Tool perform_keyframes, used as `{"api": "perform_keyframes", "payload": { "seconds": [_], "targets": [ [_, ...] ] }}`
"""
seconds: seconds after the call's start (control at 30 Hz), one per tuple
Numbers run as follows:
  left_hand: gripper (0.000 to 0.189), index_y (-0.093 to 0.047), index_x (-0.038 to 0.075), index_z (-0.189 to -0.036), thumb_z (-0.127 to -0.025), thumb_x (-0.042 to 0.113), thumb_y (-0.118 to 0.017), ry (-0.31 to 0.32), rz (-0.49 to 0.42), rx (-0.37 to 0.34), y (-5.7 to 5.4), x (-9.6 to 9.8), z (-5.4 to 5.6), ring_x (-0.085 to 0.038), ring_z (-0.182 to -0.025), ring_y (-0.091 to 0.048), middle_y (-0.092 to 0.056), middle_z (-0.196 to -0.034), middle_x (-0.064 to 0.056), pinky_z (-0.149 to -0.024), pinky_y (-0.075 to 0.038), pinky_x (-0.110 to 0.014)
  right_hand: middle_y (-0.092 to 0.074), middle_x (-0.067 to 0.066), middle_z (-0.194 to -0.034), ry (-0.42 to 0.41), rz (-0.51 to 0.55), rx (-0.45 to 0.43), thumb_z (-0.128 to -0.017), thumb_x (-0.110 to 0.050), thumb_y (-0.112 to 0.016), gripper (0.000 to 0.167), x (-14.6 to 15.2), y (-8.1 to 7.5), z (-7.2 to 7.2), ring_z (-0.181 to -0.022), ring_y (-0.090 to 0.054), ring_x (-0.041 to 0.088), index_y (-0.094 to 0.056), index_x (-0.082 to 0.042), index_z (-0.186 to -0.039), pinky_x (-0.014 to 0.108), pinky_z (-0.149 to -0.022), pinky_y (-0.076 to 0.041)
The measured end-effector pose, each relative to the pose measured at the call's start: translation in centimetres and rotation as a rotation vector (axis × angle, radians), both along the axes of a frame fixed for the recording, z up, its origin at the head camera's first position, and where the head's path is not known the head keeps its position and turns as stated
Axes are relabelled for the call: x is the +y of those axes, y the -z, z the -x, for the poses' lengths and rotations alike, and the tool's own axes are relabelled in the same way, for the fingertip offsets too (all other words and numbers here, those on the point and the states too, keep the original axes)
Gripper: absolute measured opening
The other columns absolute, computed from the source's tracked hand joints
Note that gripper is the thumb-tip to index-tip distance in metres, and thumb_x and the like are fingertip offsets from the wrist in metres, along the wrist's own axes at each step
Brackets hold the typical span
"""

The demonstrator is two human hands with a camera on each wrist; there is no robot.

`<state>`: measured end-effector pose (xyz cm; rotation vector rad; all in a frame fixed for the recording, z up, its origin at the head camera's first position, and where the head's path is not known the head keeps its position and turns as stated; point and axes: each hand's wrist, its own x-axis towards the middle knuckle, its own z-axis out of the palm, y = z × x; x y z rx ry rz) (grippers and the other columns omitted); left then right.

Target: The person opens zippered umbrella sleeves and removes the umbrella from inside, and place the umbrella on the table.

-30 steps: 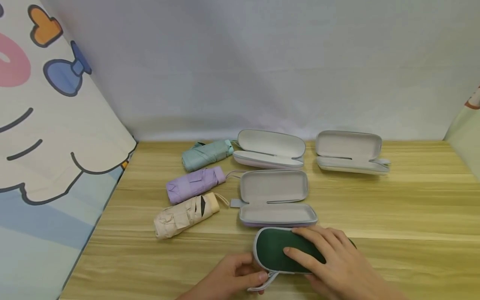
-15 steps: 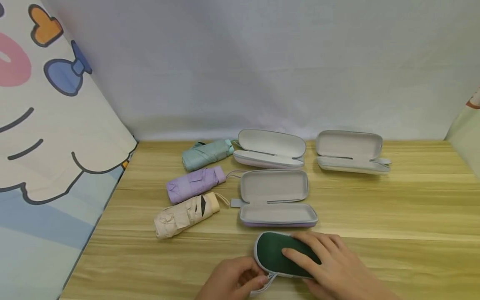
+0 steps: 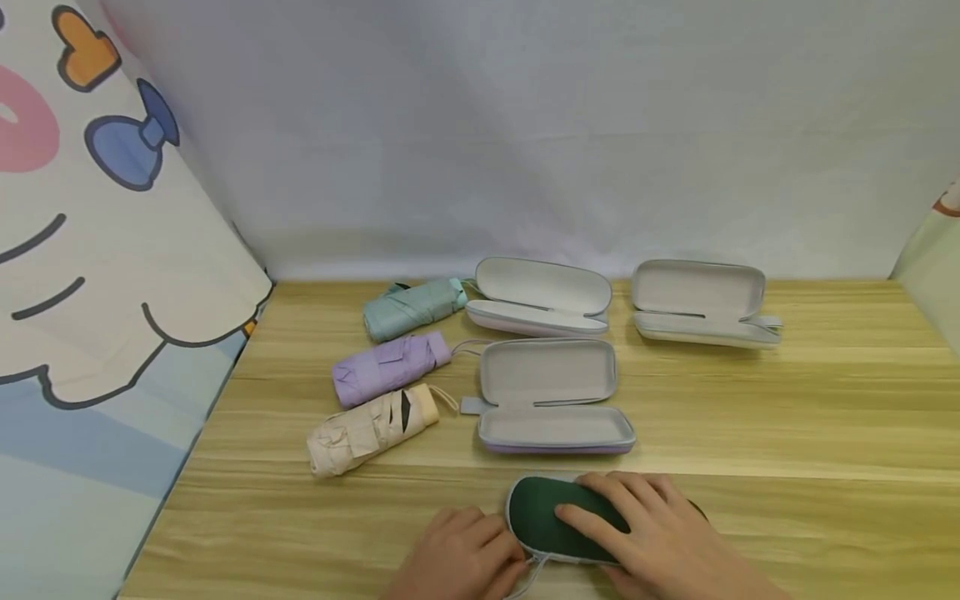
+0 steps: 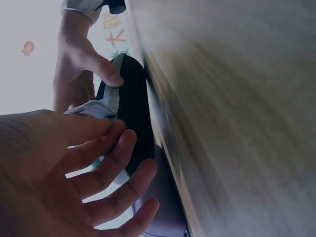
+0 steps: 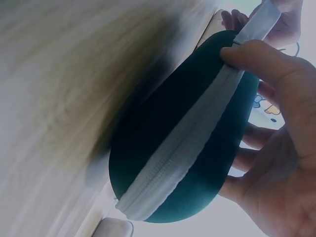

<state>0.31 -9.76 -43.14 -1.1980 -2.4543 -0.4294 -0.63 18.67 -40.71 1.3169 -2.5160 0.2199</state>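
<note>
A dark green zip case with pale grey zipper tape lies shut near the front of the table. My right hand grips its right part from above, fingers over the top and thumb on the near side. In the right wrist view, the thumb presses by the zipper line near the pull. My left hand is at the case's left end, pinching the grey zipper pull strap between thumb and index finger. Its other fingers spread loosely beside the case in the left wrist view.
Behind the green case lies an open grey-lined case with a lilac outside. Two more open cases, a left one and a right one, stand by the back cloth. Teal, lilac and beige folded umbrellas lie left.
The green case and my right hand have come slightly nearer to me. My left hand has rolled so its back faces up, still holding the zipper pull strap.
</note>
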Motion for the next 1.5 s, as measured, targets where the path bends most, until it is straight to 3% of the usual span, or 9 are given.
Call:
{"api": "perform_keyframes", "payload": {
  "seconds": [0.03, 0.13, 0.27, 0.33, 0.73, 0.87, 1.0, 1.23, 1.5],
  "targets": [
    [0.022, -0.070, 0.027, -0.085, -0.080, 0.036, -0.090, -0.006, 0.007, 0.024, 0.0, 0.0, 0.0, -0.004, -0.073, -0.056, -0.065, -0.082, 0.015, -0.069, -0.046, -0.020, -0.060, 0.007, -0.138, -0.003, -0.013, -0.006, -0.105, -0.046, -0.058, 0.049, 0.0, 0.0, 0.0, -0.113, -0.062, 0.023, -0.053, -0.026, -0.149, 0.041, -0.081, -0.053],
    [0.020, -0.072, 0.028, -0.084, -0.079, 0.037, -0.090, -0.009, 0.027, 0.045, -0.2, -0.2, -0.1, -0.005, -0.077, -0.057, -0.066, -0.083, 0.014, -0.074, -0.049, -0.024, -0.060, 0.007, -0.139, -0.007, -0.031, -0.004, -0.106, -0.045, -0.058, 0.047, -0.2, 0.1, 0.0, -0.113, -0.062, 0.022, -0.053, -0.028, -0.149, 0.041, -0.082, -0.053],
    [0.016, -0.073, 0.030, -0.084, -0.082, 0.037, -0.088, 0.007, 0.056, 0.011, -0.2, -0.4, -0.1, -0.005, -0.083, -0.059, -0.067, -0.085, 0.014, -0.078, -0.049, -0.026, -0.061, 0.006, -0.137, -0.008, -0.023, 0.021, -0.113, -0.044, -0.028, 0.046, -0.5, 0.5, -0.1, -0.113, -0.060, 0.020, -0.055, -0.028, -0.147, 0.041, -0.083, -0.052],
    [0.015, -0.073, 0.031, -0.083, -0.083, 0.037, -0.087, 0.015, 0.063, 0.005, -0.2, -0.5, -0.1, -0.006, -0.085, -0.060, -0.067, -0.085, 0.015, -0.080, -0.050, -0.026, -0.060, 0.005, -0.137, -0.007, -0.017, 0.027, -0.113, -0.042, -0.023, 0.048, -0.6, 0.5, -0.2, -0.114, -0.059, 0.020, -0.055, -0.029, -0.146, 0.041, -0.084, -0.051],
    [0.019, -0.071, 0.032, -0.080, -0.081, 0.042, -0.087, 0.072, 0.109, 0.105, -0.2, -1.3, 0.8, -0.009, -0.092, -0.060, -0.063, -0.086, 0.015, -0.085, -0.052, -0.030, -0.059, 0.005, -0.138, -0.020, -0.045, 0.034, -0.113, -0.044, -0.024, 0.048, -0.5, 0.6, -0.4, -0.113, -0.057, 0.020, -0.053, -0.030, -0.148, 0.041, -0.082, -0.050],
    [0.019, -0.070, 0.032, -0.080, -0.082, 0.042, -0.086, 0.089, 0.118, 0.093, -0.3, -1.7, 1.1, -0.009, -0.094, -0.060, -0.063, -0.089, 0.014, -0.086, -0.053, -0.031, -0.061, 0.006, -0.136, -0.038, -0.019, 0.063, -0.114, -0.045, -0.024, 0.048, -0.6, 0.7, -0.4, -0.111, -0.058, 0.020, -0.056, -0.030, -0.146, 0.039, -0.081, -0.050],
    [0.018, -0.071, 0.033, -0.079, -0.081, 0.041, -0.087, 0.100, 0.114, 0.080, -0.5, -1.9, 1.3, -0.009, -0.095, -0.060, -0.063, -0.090, 0.014, -0.087, -0.053, -0.032, -0.063, 0.005, -0.134, -0.042, 0.006, 0.084, -0.113, -0.050, -0.033, 0.045, -0.7, 0.8, -0.6, -0.109, -0.059, 0.019, -0.057, -0.030, -0.144, 0.038, -0.081, -0.049],
    [0.013, -0.075, 0.032, -0.082, -0.081, 0.037, -0.086, 0.122, 0.129, 0.043, -0.9, -2.5, 1.6, -0.013, -0.108, -0.066, -0.071, -0.101, 0.014, -0.092, -0.053, -0.036, -0.063, 0.004, -0.135, -0.025, 0.014, 0.072, -0.100, -0.075, -0.042, 0.064, -0.8, 1.1, -0.9, -0.110, -0.060, 0.019, -0.056, -0.032, -0.145, 0.038, -0.081, -0.051],
    [0.013, -0.075, 0.027, -0.082, -0.079, 0.032, -0.086, 0.139, 0.145, 0.062, -1.3, -3.2, 2.1, -0.018, -0.116, -0.066, -0.075, -0.104, 0.018, -0.096, -0.053, -0.039, -0.063, 0.002, -0.135, -0.027, -0.005, 0.070, -0.098, -0.077, -0.043, 0.065, -1.0, 1.1, -1.1, -0.110, -0.059, 0.019, -0.057, -0.033, -0.143, 0.039, -0.081, -0.051]
  ]
}}
